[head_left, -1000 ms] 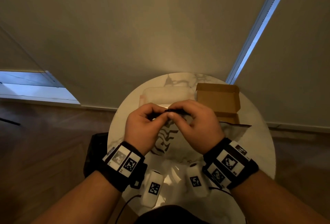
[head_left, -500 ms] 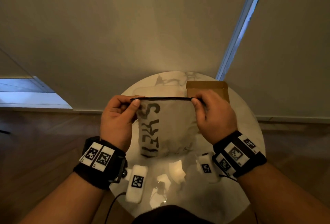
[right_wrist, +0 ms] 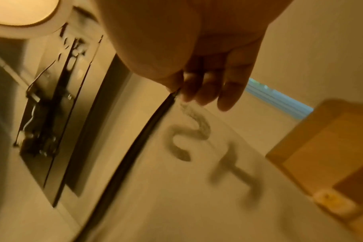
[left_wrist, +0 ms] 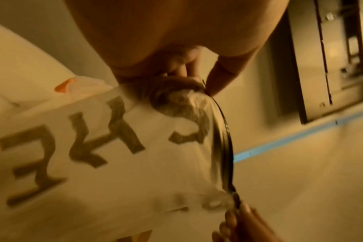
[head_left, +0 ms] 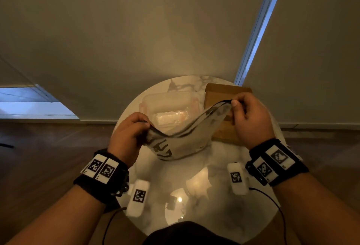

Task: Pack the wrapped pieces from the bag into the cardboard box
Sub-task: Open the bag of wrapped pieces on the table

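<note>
The bag (head_left: 181, 139) is a frosted, see-through pouch with a black zip strip along its top edge, held up over the round marble tabletop (head_left: 194, 182) between the two hands. Large dark letters run down its side; in the left wrist view they look like "S", "H", "E", seen sideways and blurred, so the full word cannot be read. What lies inside the bag cannot be made out.

The left hand (head_left: 128, 137) pinches one end of the zip edge, thumb against curled fingers, low and toward the person. The right hand (head_left: 251, 120) pinches the other end higher and farther out, so the black strip sags in a curve between them.

Behind the right hand sits the cardboard box (head_left: 226, 96), brown, its flap raised at the far side; its inside is mostly hidden by the hand and the bag. To the left of the box, beyond the bag, is a clear plastic container (head_left: 167, 100) with orange-tinted corners, and a pale wrapped piece (head_left: 171, 118) lies in or against it; which of the two cannot be told.

Both wrists wear black bands (head_left: 101, 172) carrying white square-coded tags, and two white tagged blocks (head_left: 138, 196) hang near the tabletop's front edge.
</note>
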`<state>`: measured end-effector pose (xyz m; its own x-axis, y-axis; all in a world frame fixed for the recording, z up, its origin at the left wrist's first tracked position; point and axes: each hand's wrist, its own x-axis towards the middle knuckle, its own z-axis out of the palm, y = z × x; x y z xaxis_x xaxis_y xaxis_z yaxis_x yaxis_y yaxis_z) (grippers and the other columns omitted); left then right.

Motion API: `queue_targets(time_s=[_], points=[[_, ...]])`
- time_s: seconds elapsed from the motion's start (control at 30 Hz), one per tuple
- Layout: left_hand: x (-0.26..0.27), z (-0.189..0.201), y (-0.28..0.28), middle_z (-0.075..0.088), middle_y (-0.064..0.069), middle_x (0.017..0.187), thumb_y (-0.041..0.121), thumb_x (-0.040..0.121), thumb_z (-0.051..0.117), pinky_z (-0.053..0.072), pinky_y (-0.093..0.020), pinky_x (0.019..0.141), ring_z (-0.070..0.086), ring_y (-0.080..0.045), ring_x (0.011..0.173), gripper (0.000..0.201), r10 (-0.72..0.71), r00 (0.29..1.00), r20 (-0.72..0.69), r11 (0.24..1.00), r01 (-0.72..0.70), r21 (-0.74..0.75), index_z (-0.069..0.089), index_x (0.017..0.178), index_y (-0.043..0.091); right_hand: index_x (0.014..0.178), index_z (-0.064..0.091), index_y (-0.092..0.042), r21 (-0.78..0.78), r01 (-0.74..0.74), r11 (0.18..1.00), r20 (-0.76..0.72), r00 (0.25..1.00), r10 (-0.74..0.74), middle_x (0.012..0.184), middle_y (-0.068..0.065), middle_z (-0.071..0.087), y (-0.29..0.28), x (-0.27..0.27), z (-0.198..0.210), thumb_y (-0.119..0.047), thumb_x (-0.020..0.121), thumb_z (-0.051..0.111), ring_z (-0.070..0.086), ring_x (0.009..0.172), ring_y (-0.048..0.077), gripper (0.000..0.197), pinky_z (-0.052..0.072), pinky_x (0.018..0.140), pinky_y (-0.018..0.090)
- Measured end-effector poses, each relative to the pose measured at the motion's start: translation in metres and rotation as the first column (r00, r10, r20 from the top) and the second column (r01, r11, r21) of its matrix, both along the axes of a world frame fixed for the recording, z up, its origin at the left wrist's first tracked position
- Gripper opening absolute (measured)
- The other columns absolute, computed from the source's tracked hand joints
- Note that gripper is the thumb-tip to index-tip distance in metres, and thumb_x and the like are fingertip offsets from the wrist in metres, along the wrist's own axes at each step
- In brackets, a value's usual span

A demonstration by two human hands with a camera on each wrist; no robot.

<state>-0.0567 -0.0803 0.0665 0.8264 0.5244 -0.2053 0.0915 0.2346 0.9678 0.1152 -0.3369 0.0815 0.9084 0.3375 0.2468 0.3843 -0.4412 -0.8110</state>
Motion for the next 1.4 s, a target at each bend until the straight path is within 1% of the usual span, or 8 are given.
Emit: queue_targets(time_s=[0.17, 0.33, 0.5, 0.7, 0.8, 1.07, 1.23, 1.4], points=[[-0.004, 0.025, -0.011, 0.064, -0.012, 0.084, 0.041, 0.080, 0.071, 0.050, -0.034, 0.060, 0.058, -0.026, 0.065, 0.048, -0.595, 0.747, -0.295, 0.764, 0.640, 0.080, 0.065, 0.114, 0.009, 0.102, 0.058, -0.020, 0.139, -0.241, 0.960, -0.196, 0.944, 0.266, 0.081, 0.002, 0.070, 0.014, -0.015, 0.009, -0.020, 0.107, 0.046, 0.069, 0.077, 0.014, 0.013, 0.061, 0.078, 0.040], [0.011, 0.022, -0.036, 0.073, 0.014, 0.105, 0.068, 0.082, 0.068, 0.061, -0.035, 0.078, 0.071, -0.008, 0.091, 0.049, -0.462, 0.678, -0.571, 0.594, 0.715, 0.368, 0.066, 0.121, 0.038, 0.104, 0.059, -0.019, 0.176, -0.416, 0.892, -0.214, 0.869, 0.447, 0.085, 0.000, 0.072, 0.033, -0.028, 0.008, -0.021, 0.107, 0.047, 0.070, 0.084, 0.015, 0.012, 0.059, 0.085, 0.045], [0.011, 0.014, -0.053, 0.076, -0.009, 0.088, 0.013, 0.104, 0.054, 0.060, -0.040, 0.065, 0.071, -0.025, 0.079, 0.019, -0.405, 0.803, -0.437, 0.846, 0.511, 0.156, 0.071, 0.105, 0.006, 0.111, 0.057, -0.020, 0.240, -0.463, 0.853, -0.197, 0.837, 0.510, 0.086, 0.000, 0.071, 0.042, -0.037, 0.006, -0.018, 0.102, 0.058, 0.069, 0.086, 0.016, 0.009, 0.057, 0.085, 0.049], [0.002, 0.014, -0.057, 0.076, -0.018, 0.102, 0.011, 0.104, 0.052, 0.061, -0.036, 0.065, 0.074, -0.029, 0.086, 0.024, -0.321, 0.903, -0.285, 0.947, 0.311, -0.080, 0.071, 0.112, -0.001, 0.102, 0.049, -0.033, 0.053, -0.394, 0.917, -0.329, 0.861, 0.389, 0.083, 0.002, 0.067, 0.028, -0.043, -0.008, -0.059, 0.076, 0.079, 0.065, 0.072, 0.021, 0.048, 0.059, 0.068, 0.047], [0.004, 0.001, -0.063, 0.074, -0.024, 0.113, 0.012, 0.102, 0.056, 0.062, -0.049, 0.085, 0.073, -0.036, 0.101, 0.027, -0.291, 0.918, -0.268, 0.946, 0.236, -0.221, 0.068, 0.120, -0.005, 0.093, 0.055, -0.034, -0.202, -0.549, 0.811, -0.504, 0.768, 0.395, 0.087, -0.003, 0.068, 0.029, -0.050, -0.020, -0.079, 0.068, 0.071, 0.068, 0.077, 0.020, 0.054, 0.060, 0.072, 0.045], [0.000, -0.035, -0.072, 0.071, -0.027, 0.117, 0.022, 0.088, 0.070, 0.064, -0.043, 0.079, 0.072, -0.038, 0.104, 0.045, -0.187, 0.950, -0.249, 0.877, 0.047, -0.478, 0.065, 0.122, -0.006, 0.091, 0.062, -0.012, -0.026, -0.569, 0.822, -0.630, 0.648, 0.429, 0.086, 0.015, 0.072, 0.028, -0.064, -0.044, -0.034, 0.093, 0.072, 0.073, 0.079, 0.030, 0.024, 0.063, 0.072, 0.051], [-0.012, -0.050, -0.065, 0.073, -0.022, 0.116, 0.021, 0.085, 0.074, 0.062, -0.044, 0.082, 0.072, -0.033, 0.103, 0.043, -0.177, 0.953, -0.245, 0.860, 0.029, -0.509, 0.068, 0.121, 0.000, 0.086, 0.059, -0.023, 0.009, -0.455, 0.891, -0.658, 0.667, 0.348, 0.084, 0.017, 0.072, 0.016, -0.057, -0.054, -0.049, 0.085, 0.066, 0.071, 0.081, 0.039, 0.027, 0.059, 0.079, 0.060], [-0.025, -0.071, -0.058, 0.076, -0.019, 0.108, 0.003, 0.082, 0.079, 0.060, -0.048, 0.083, 0.074, -0.036, 0.096, 0.032, -0.169, 0.851, -0.497, 0.963, 0.035, -0.266, 0.072, 0.112, 0.007, 0.109, 0.055, -0.009, 0.428, 0.092, 0.899, -0.879, 0.273, 0.391, 0.095, 0.022, 0.070, 0.011, -0.040, -0.063, 0.007, 0.100, 0.040, 0.071, 0.083, 0.033, 0.023, 0.060, 0.080, 0.050]])
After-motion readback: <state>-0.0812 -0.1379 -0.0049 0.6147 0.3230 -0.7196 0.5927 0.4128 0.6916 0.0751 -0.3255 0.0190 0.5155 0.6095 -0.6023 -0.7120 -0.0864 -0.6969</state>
